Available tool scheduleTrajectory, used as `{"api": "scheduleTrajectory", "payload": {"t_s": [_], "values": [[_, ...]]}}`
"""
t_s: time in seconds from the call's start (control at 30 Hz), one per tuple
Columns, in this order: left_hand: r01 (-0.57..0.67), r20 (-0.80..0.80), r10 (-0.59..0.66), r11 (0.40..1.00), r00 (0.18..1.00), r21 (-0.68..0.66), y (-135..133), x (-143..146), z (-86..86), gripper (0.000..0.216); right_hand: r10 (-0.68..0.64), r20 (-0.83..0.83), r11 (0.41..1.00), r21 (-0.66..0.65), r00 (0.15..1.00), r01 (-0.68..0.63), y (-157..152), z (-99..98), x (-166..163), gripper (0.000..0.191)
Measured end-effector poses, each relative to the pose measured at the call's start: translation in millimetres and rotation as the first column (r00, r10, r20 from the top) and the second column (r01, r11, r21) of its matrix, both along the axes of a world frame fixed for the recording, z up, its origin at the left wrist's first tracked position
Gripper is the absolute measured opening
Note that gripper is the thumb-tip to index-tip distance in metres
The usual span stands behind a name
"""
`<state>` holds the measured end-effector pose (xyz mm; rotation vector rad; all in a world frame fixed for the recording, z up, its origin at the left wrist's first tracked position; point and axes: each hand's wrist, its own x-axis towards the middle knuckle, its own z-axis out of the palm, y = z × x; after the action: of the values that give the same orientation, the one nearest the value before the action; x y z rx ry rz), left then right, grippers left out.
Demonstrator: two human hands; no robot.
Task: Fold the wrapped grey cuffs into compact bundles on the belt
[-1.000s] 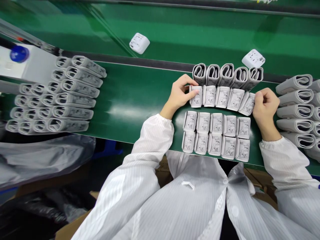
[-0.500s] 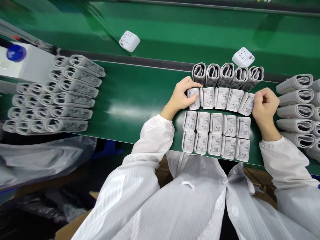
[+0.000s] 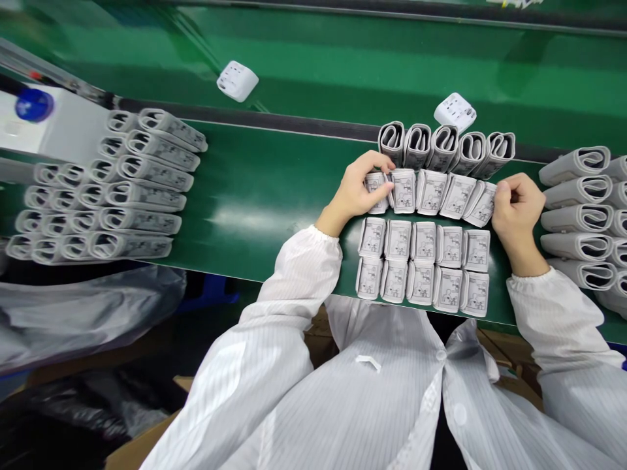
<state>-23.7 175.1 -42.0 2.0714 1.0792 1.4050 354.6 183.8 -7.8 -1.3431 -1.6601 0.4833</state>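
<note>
My left hand (image 3: 355, 190) grips the end cuff (image 3: 377, 193) of a row of rolled grey cuffs with printed diagrams on their faces. My right hand (image 3: 516, 205) presses on the row's other end cuff (image 3: 482, 205), its fingers curled over the edge. The row lies pushed tight between my hands. Behind it, several cuffs (image 3: 445, 146) stand with their rolled ends showing. Two more rows of cuffs (image 3: 424, 266) lie in front, nearer my body, between my forearms.
Green conveyor belts (image 3: 255, 222) run across the view, with white square devices (image 3: 238, 81) on the far belt. Large stacks of rolled cuffs (image 3: 142, 183) lie at left and more (image 3: 578, 215) at right. A grey plastic bag (image 3: 83, 313) hangs below the left belt edge.
My hands have pushed the row's cuffs closer together, and the left end cuff has turned and narrowed. The white devices on the far belt have moved left.
</note>
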Motion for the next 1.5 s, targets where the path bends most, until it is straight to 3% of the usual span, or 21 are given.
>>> {"api": "scheduleTrajectory", "payload": {"t_s": [0.2,0.47,0.77,1.0,1.27,1.5], "values": [[0.012,-0.019,-0.013,0.998,1.000,-0.059,-2,1,2.5,0.061,-0.023,0.031,1.000,0.005,0.999,0.023,1,0.7,-1,0.051],[0.004,-0.018,-0.005,0.999,1.000,-0.050,0,-3,1.1,0.065,-0.009,0.000,0.999,0.031,1.000,0.009,2,-6.6,3,0.045],[-0.021,-0.023,0.020,0.999,1.000,-0.041,0,-3,5.3,0.053,-0.041,0.001,0.999,-0.007,0.999,0.041,2,-6.8,1,0.047],[0.000,-0.026,0.000,1.000,1.000,-0.002,-1,-1,5.2,0.057,-0.044,0.001,0.999,-0.015,0.999,0.044,2,-6.1,1,0.049],[0.015,-0.042,-0.017,0.998,0.999,-0.054,0,-1,7.0,0.072,-0.037,0.021,0.999,0.011,0.999,0.036,3,-5.6,1,0.046],[0.032,-0.057,-0.033,0.999,0.998,-0.021,0,-2,0.7,0.066,-0.015,0.010,0.999,0.035,1.000,0.015,4,-11.1,3,0.045]]}}
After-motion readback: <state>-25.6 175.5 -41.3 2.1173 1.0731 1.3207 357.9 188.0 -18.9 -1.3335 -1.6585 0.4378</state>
